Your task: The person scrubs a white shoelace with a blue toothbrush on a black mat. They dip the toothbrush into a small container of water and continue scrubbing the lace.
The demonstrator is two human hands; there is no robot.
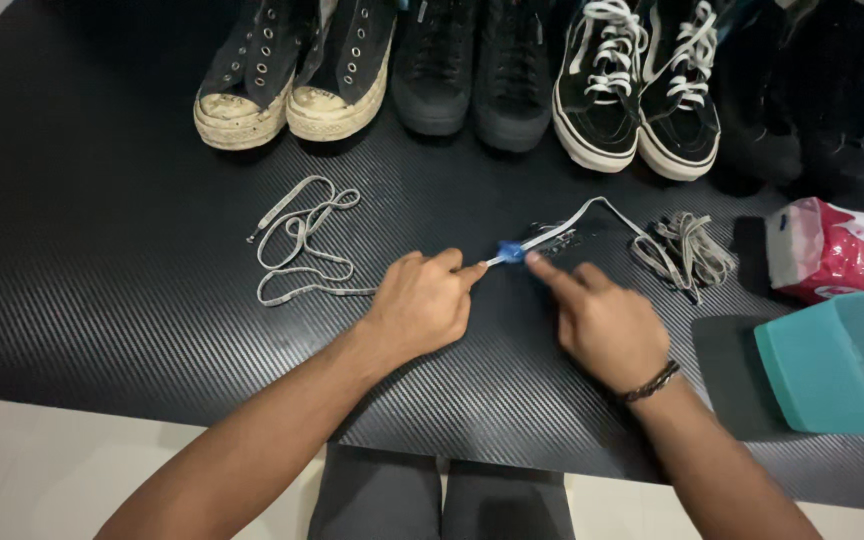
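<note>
My left hand point(420, 302) pinches one end of a grey-white shoelace point(580, 217) against the black mat, right where a small blue piece point(510, 251) sits on the lace. The forefinger of my right hand point(602, 318) presses down just right of that blue piece; a dark braided band is on its wrist. The lace runs up and right to a loose bundle of lace point(685, 250). A second, separate shoelace point(299, 243) lies in loops to the left of my left hand.
Along the far edge stand pairs of shoes: worn black high-tops with cream soles point(292, 75), all-black sneakers point(472, 70), black low-tops with white laces point(637, 85), dark boots point(802, 95). A pink tissue pack point(837, 252) and a teal lidded box point(842, 365) sit right.
</note>
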